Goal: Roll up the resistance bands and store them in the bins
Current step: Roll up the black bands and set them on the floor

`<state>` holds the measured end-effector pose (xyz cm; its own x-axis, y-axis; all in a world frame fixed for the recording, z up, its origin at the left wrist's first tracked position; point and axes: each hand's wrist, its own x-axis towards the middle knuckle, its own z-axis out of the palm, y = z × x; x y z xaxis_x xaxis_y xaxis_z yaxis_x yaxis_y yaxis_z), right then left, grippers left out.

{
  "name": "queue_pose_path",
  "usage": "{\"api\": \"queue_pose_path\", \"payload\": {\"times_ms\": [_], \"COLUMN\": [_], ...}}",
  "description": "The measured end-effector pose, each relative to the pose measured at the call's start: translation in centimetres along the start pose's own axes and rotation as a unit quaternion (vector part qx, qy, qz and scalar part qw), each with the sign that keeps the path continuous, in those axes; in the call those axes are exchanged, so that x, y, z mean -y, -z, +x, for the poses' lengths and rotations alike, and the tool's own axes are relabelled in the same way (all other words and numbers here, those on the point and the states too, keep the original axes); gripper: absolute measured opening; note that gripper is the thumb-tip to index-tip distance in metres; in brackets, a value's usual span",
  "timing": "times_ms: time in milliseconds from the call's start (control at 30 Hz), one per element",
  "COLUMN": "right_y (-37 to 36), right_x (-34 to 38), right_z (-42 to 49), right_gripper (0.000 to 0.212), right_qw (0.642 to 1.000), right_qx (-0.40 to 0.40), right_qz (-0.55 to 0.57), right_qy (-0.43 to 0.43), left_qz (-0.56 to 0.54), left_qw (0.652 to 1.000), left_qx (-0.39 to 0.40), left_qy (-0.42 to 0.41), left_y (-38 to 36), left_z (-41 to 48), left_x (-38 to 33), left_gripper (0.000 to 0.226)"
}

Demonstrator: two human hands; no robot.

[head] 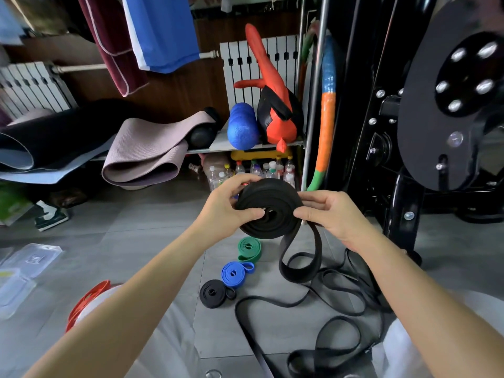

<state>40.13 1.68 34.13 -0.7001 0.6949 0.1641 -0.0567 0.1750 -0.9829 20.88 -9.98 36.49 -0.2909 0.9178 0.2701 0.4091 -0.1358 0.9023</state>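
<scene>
Risk: the black coil (268,211) may spring open if my left thumb slips off its centre, since the inner wraps look slack. The hanging tail (300,266) could snag on the loose bands (341,304) tangled below. My left hand (229,205) pinches the coil at the core, and my right hand (330,214) pinches the rim where the tail leaves. The coil sits mid-air between both hands, above the floor: wide, flat, matte, several wraps deep.
</scene>
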Motion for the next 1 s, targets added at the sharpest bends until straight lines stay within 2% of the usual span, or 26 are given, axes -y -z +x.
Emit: {"api": "queue_pose_path", "payload": {"times_ms": [133, 200, 300, 333, 400, 433, 500, 600, 733, 833, 900, 1000], "right_y": [-0.6, -0.4, -0.2, -0.3, -0.7, -1.0, -1.4, -1.2, -1.1, -0.9, -0.9, -1.5], "right_x": [-0.1, 0.2, 0.4, 0.5, 0.8, 0.9, 1.0, 0.9, 0.1, -0.8, -1.4, -2.6], "right_z": [-0.2, 0.0, 0.3, 0.5, 0.8, 1.0, 1.3, 1.5, 1.1, 0.3, 0.1, -0.4], "right_gripper": [0.035, 0.034, 0.036, 0.038, 0.04, 0.041, 0.041, 0.038, 0.028, 0.031, 0.038, 0.038], "right_qw": [0.999, 0.999, 0.999, 0.997, 0.991, 0.989, 0.988, 0.996, 0.995, 0.99, 0.984, 0.969], "right_qx": [-0.018, -0.013, 0.018, 0.03, 0.056, 0.068, 0.074, 0.04, -0.018, -0.049, -0.057, -0.061], "right_qz": [0.042, 0.02, -0.036, -0.064, -0.118, -0.133, -0.135, -0.075, -0.099, -0.113, -0.155, -0.22], "right_qy": [0.02, 0.026, 0.015, 0.009, 0.003, 0.005, 0.011, -0.002, 0.023, 0.062, 0.073, 0.089], "left_qz": [-0.109, -0.104, 0.063, 0.142, 0.261, 0.305, 0.342, 0.268, 0.129, 0.064, 0.036, -0.021], "left_qw": [0.993, 0.992, 0.996, 0.987, 0.959, 0.941, 0.924, 0.952, 0.987, 0.997, 0.999, 0.999], "left_qx": [-0.02, 0.004, 0.055, 0.066, 0.113, 0.14, 0.163, 0.144, 0.099, 0.052, 0.022, -0.028], "left_qy": [0.047, 0.075, 0.043, 0.024, -0.013, -0.029, -0.056, -0.034, 0.004, 0.005, 0.01, 0.032], "left_y": [-0.8, -1.2, -0.7, -0.5, -0.2, -0.2, -0.3, 0.1, 0.4, 0.5, 0.5, 0.5], "left_z": [-0.8, -1.1, -0.7, -0.5, -0.2, -0.2, -0.3, 0.0, -0.3, -0.5, -0.6, -0.5], "left_x": [1.0, 1.2, 0.6, 0.3, -0.3, -0.5, -0.9, -0.8, 0.0, 0.4, 0.6, 0.7], "left_gripper": [0.056, 0.054, 0.05, 0.053, 0.074, 0.082, 0.08, 0.069, 0.061, 0.064, 0.064, 0.063]}}
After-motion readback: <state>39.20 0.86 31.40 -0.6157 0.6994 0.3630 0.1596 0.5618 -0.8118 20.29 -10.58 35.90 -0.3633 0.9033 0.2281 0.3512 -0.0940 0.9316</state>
